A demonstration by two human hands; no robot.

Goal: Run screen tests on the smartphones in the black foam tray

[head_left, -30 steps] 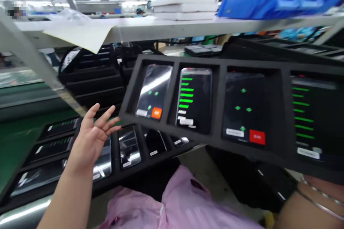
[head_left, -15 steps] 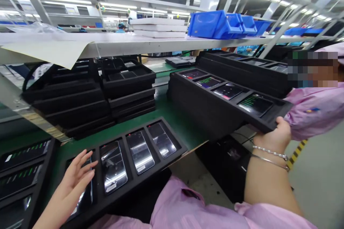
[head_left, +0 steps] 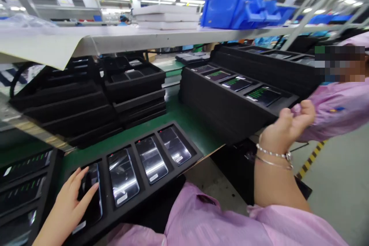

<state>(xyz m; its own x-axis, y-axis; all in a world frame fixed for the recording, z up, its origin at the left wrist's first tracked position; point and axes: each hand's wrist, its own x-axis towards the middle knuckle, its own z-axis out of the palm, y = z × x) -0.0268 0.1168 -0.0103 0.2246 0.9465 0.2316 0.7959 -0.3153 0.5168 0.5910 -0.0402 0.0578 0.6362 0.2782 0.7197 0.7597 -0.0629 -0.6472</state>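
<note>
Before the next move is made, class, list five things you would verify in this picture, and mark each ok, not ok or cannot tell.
1. Left hand on a phone: ok. It lies open on the leftmost phone in the near tray.
2. Near tray filled: ok. All four slots hold phones.
3. Right hand free: ok. Its fingers are curled in and empty, beside the stacked tray.
4. Stacked tray seated squarely: cannot tell. The hand hides its near corner.
5. Lit screens on the stacked tray: ok. At least three show green lines.
6. Room on the right: not ok. A co-worker's sleeve is close behind the right hand.
</note>
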